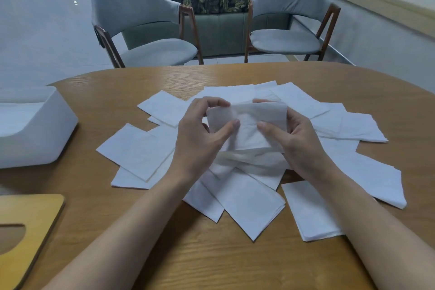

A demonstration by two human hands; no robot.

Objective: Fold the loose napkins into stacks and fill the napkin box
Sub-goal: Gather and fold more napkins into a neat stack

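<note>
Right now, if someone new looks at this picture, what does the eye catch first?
First, the two hands in the centre: the left hand and the right hand pinch a napkin above the table. Under and around them lies a wide spread of loose napkins. At the left edge sits a white box, with a wooden lid nearer the person.

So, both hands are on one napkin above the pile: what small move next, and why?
Probably close the fold and flatten it. The left hand and right hand both pinch the raised napkin, which looks bent but not creased, while loose napkins lie spread on the table; the napkin box stands at the left.
</note>
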